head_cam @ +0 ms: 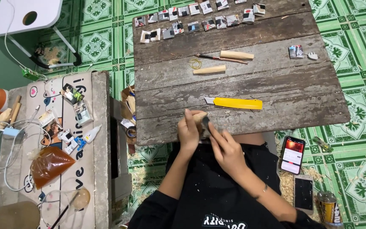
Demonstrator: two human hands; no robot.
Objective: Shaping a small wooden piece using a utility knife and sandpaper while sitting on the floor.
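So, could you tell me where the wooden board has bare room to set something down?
Bare planks lie right of the yellow utility knife and below the small packet. The far edge is crowded with folded paper pieces; the hands fill the near edge.

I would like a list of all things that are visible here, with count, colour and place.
wooden board: one, grey-brown, centre
small cards: many, mixed colours, two rows at the board's far edge
wooden sticks: two, pale, mid board
utility knife: one, yellow, near the hands
rubber band: one, yellow, beside the sticks
phones: two, on the floor, right
can: one, bottom right
bag: one, orange-brown, side bench
left hand: holds a pale wooden piece
right hand: holds a dark piece against it
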